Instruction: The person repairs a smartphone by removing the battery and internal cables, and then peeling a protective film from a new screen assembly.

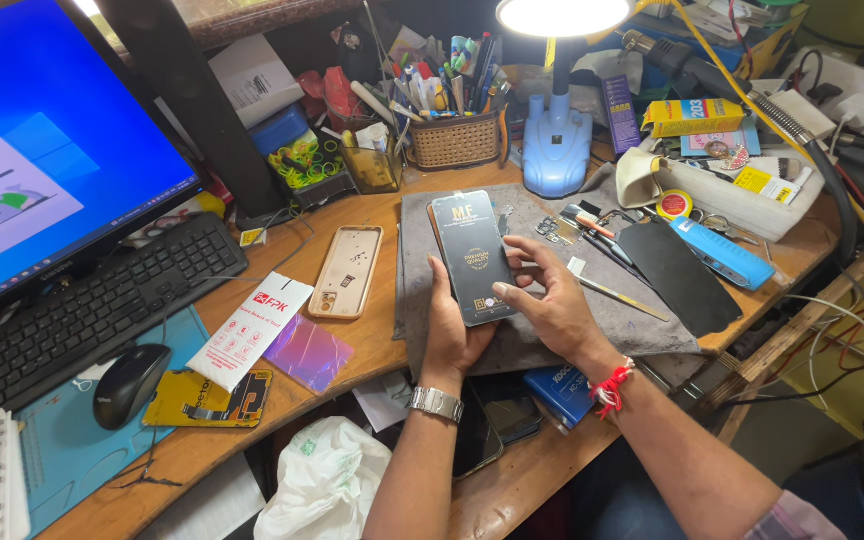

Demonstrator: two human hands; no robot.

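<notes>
Phone (473, 257) held above the grey mat (552, 330) on the worktop (372, 350): left hand (449, 325) grips its lower edge, right hand (547, 300) pinches its right side. For good alignment, keep the phone steady and level, thumbs near the edge.

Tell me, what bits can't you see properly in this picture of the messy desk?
- Head view: the phone has its lower end hidden by the left hand and the right hand.
- Head view: the monitor is cut off by the top and left edges.
- Head view: the pens in the basket are too small and crowded to count.
- Head view: things under the desk are hidden by both arms.
</notes>
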